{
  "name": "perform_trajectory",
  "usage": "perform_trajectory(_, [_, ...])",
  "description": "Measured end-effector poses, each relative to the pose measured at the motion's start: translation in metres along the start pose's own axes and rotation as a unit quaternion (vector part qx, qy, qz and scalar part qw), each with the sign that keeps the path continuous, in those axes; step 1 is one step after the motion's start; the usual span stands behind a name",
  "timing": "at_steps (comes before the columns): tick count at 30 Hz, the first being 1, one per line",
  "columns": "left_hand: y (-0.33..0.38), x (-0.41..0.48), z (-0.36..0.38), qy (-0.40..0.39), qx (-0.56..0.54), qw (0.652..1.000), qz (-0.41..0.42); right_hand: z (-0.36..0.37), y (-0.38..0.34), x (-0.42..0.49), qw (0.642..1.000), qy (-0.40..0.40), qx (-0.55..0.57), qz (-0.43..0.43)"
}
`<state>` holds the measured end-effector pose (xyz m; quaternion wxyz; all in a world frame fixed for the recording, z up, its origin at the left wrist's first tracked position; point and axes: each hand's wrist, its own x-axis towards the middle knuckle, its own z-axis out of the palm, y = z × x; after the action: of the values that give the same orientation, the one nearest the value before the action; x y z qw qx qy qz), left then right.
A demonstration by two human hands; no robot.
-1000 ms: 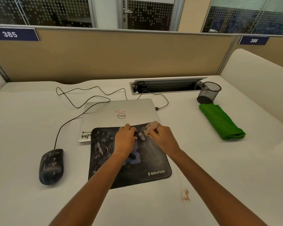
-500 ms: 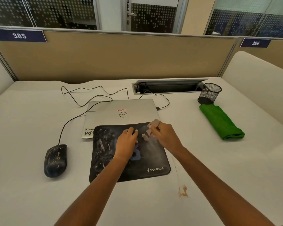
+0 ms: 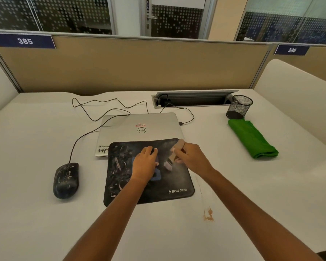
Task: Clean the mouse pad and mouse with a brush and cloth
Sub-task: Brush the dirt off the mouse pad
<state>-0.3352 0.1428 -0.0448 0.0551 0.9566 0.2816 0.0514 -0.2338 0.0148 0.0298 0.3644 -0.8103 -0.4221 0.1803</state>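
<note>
A black mouse pad [image 3: 175, 182] with pale dust streaks lies on the white desk, its far edge overlapping a shut silver laptop [image 3: 139, 125]. My left hand [image 3: 145, 162] presses flat on the pad's middle, fingers spread. My right hand [image 3: 191, 157] grips a small wooden brush [image 3: 174, 155], whose pale bristles touch the pad near its upper right. A black wired mouse [image 3: 65, 180], smeared with dust, sits on the desk left of the pad. A folded green cloth [image 3: 252, 139] lies at the right.
A black mesh pen cup [image 3: 238, 107] stands behind the cloth. The mouse cable [image 3: 94, 119] loops across the desk to a cable slot [image 3: 194, 99] at the back. A brown stain [image 3: 208, 215] marks the desk. A beige partition closes the back.
The brush in my right hand has swept a short way down the pad toward me. My left hand has stayed flat on the pad. The head camera has shifted slightly.
</note>
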Motion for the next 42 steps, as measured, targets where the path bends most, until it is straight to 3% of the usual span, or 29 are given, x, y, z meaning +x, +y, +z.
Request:
perform_trajectory(5, [0.001,-0.021,0.011,-0.029,0.009,0.999,-0.030,0.020,0.003,-0.013,0.999,-0.017,0.026,-0.009])
perform_trajectory(12, [0.005,-0.027,0.017,-0.043,0.040,0.998,-0.037,-0.016,0.018,-0.017,0.988,-0.134,-0.050,0.059])
perform_trajectory(14, [0.006,-0.027,0.018,-0.044,0.042,0.998,-0.035,-0.025,0.017,-0.011,0.991,-0.112,-0.041,0.055])
perform_trajectory(19, [0.007,-0.027,0.019,-0.045,0.042,0.997,-0.039,-0.012,0.009,0.003,0.997,0.042,0.011,-0.057])
perform_trajectory(24, [0.007,-0.028,0.018,-0.046,0.046,0.997,-0.043,0.005,0.028,-0.009,0.997,-0.011,-0.009,-0.071])
perform_trajectory(31, [0.010,-0.028,0.018,-0.052,0.060,0.996,-0.046,-0.029,0.042,-0.007,0.996,-0.051,0.037,0.063])
perform_trajectory(36, [0.010,-0.027,0.020,-0.047,0.053,0.996,-0.047,-0.019,0.033,0.002,0.991,0.092,0.100,0.006])
perform_trajectory(42, [0.009,-0.028,0.020,-0.046,0.049,0.997,-0.049,-0.003,0.043,-0.020,0.999,0.007,0.046,-0.010])
